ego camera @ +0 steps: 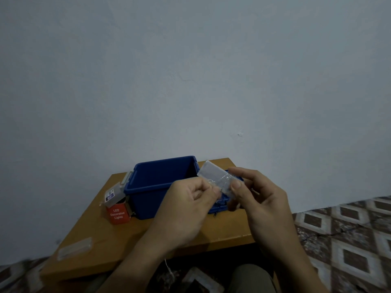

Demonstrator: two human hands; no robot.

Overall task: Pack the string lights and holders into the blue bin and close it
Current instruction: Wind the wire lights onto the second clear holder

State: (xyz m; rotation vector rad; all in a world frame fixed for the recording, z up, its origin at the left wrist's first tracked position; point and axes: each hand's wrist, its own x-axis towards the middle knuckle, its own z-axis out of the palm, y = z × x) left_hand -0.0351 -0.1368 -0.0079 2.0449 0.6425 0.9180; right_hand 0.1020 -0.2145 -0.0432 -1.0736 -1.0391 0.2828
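Observation:
The open blue bin (148, 187) stands at the back of a small wooden table (118, 246). Just above its right front corner I hold a clear plastic battery holder (215, 176). My right hand (262, 204) pinches the holder's near end between thumb and fingers. My left hand (186, 210) pinches the thin wire at the holder's lower edge. A thin string-light wire (169, 269) hangs below my left wrist. Another clear holder (75, 248) lies at the table's front left corner. The blue lid (220, 205) is partly hidden behind my hands, right of the bin.
An open orange "LED Decorative Lights" box (117, 210) stands against the bin's left side. A plain pale wall rises right behind the table. Patterned floor tiles (349, 240) spread to the right and in front. My knee (251, 278) shows at the bottom.

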